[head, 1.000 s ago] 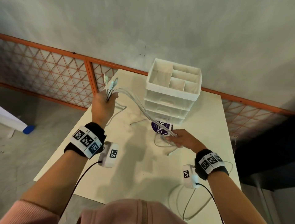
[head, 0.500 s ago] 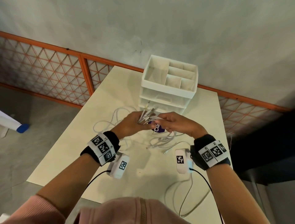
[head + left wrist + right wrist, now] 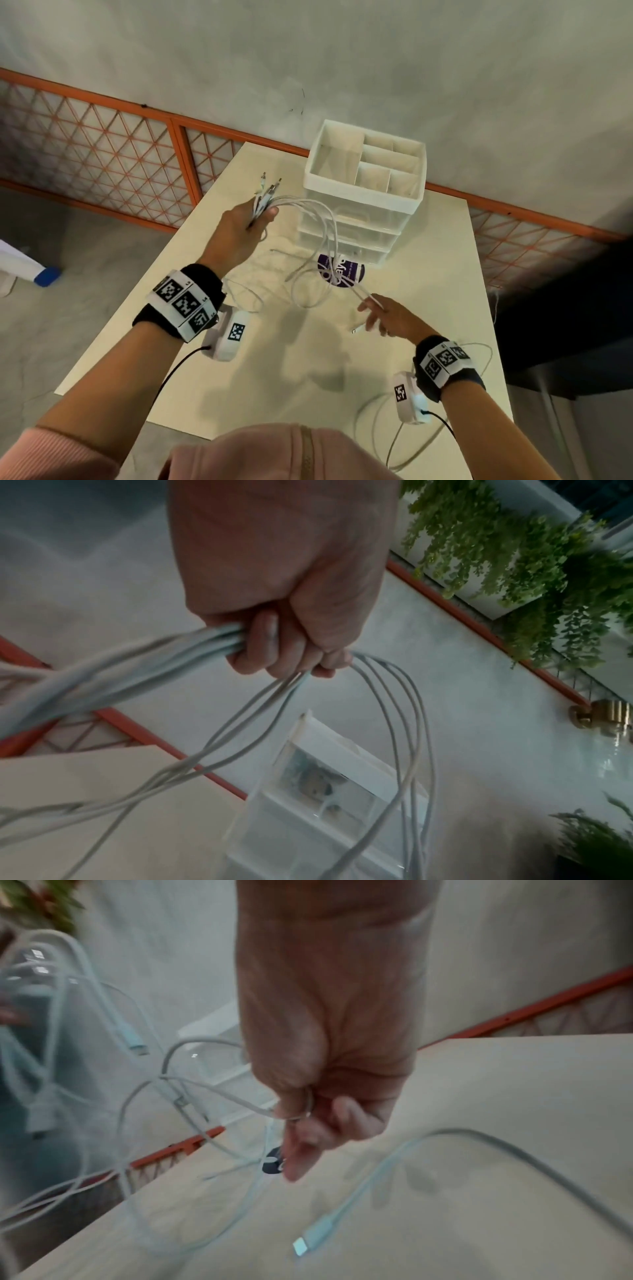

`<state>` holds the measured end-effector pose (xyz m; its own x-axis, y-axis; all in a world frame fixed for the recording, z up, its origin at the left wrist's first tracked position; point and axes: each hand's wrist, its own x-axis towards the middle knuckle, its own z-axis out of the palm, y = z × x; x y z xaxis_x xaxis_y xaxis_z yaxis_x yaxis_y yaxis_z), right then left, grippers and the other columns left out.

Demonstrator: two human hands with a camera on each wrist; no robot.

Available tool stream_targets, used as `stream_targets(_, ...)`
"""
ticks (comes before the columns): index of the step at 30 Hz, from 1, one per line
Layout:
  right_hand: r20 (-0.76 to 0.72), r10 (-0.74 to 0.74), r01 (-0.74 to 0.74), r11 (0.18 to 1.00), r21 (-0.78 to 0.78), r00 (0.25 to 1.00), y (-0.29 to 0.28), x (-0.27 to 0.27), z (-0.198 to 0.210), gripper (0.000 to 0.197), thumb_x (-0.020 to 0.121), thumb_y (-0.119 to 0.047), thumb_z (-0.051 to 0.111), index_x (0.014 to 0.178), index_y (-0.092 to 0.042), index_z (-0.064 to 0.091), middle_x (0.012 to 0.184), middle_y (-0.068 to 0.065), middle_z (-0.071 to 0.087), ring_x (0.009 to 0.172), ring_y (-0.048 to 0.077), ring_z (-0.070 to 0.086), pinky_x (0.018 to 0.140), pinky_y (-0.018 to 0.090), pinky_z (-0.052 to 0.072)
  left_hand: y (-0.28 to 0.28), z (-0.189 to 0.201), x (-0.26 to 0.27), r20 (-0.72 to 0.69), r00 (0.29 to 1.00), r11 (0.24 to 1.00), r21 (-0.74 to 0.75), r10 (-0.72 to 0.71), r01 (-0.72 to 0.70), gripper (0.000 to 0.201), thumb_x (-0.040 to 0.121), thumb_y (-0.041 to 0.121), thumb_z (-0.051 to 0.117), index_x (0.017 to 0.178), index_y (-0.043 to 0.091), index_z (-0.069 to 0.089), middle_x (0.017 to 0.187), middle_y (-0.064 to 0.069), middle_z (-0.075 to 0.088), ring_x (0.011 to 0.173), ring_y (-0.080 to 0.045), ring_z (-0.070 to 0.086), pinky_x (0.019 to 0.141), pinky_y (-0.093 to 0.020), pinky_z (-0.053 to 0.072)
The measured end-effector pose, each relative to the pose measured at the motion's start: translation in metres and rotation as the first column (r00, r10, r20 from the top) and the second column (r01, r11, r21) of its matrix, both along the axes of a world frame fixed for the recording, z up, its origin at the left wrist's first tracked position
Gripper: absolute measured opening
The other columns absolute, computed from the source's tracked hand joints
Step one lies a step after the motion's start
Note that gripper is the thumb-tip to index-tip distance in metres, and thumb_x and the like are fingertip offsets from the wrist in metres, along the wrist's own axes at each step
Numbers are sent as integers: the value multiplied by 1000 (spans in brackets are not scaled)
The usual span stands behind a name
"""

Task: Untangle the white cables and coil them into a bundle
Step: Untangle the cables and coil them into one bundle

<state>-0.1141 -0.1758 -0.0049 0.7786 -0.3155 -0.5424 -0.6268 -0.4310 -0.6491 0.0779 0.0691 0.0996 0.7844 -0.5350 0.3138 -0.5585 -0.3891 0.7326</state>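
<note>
White cables (image 3: 320,233): plug ends gathered in your left hand (image 3: 239,229), fist closed round them, raised above the surface (image 3: 281,359). Strands arc down past the drawer unit (image 3: 366,192) to your right hand (image 3: 390,320), which pinches one strand between thumb and finger; the other fingers hang loose. More loops trail slack between the two hands.

Risks, as a judgement:
- Pull the hands further apart and any crossing in the hanging loops could cinch into a knot.
- Strands run close to the drawer unit; one could snag on a corner and drag or tip it.
- One plug end (image 3: 310,1237) lies loose on the surface near your right hand. Another cable (image 3: 404,442) loops at the near right edge and could slide off.

Surface: pale rectangular top, purple round sticker (image 3: 339,270) by the drawer unit's base. Room: grey plaster wall, orange lattice railing (image 3: 102,150), grey floor; hanging green plants (image 3: 514,547) show in the left wrist view.
</note>
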Motion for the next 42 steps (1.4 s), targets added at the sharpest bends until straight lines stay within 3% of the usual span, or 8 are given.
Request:
stream_targets(5,-75,-231,214,960,-179,970,-28,-21,-18,16,96,-4,39,94,-5,55,62,5,57,29,0,48,32,10,33,18,-5,13,29,1000,999,47,6,-8,31,97,29,47,95,-1,58,74,-18,61,67,-33,54,59,-37,38)
stream_targets(10,-71,-415,346,832,-434,907,-56,-35,-31,24,91,-3,45,111,0,58,107,21,64,97,36,63,79,36,51,32,-11,10,45,998,981,193,-45,36,29,96,29,48,96,2,58,71,-12,55,65,-33,52,57,-35,31)
stream_targets(13,100,-464,465,801,-376,880,-62,-36,-30,26,84,8,44,98,-12,55,104,28,65,95,42,63,79,46,52,41,-14,5,-103,985,930,330,-138,165,26,94,33,51,74,16,49,61,-5,52,59,-27,49,54,-31,33)
stream_targets(20,-139,-215,127,874,-469,967,-56,-21,-15,36,88,4,40,104,-15,65,128,16,57,120,34,52,99,39,42,39,-43,-13,-470,837,636,562,-281,529,24,81,36,70,90,14,67,66,10,52,62,-4,47,55,-21,31)
stream_targets(29,92,-6,34,952,-303,996,2,54,2,33,85,8,42,102,-4,68,111,19,67,105,35,63,86,32,47,30,-39,-14,-434,883,878,336,-178,342,22,77,34,74,85,16,66,55,3,37,46,-6,37,48,-17,28)
stream_targets(33,101,193,-155,941,-300,976,31,94,-22,35,92,2,42,122,-2,59,132,15,56,122,29,53,89,14,33,34,-42,-13,-421,897,929,262,-132,260,19,82,35,69,75,23,56,58,2,39,52,-10,36,52,-19,30)
stream_targets(38,-60,249,-252,879,-404,967,51,122,-53,54,99,-12,42,150,-16,24,158,14,14,143,37,16,113,47,23,38,-59,-17,-502,856,959,166,-119,231,24,89,37,59,72,26,45,65,3,39,59,-13,37,61,-26,32)
stream_targets(42,-3,140,-126,877,-463,990,57,124,-62,42,97,-14,46,139,-17,39,140,10,40,127,34,36,103,47,28,36,-63,-21,-541,830,953,157,-137,259,32,94,37,51,69,25,33,64,6,30,55,-11,28,58,-25,28)
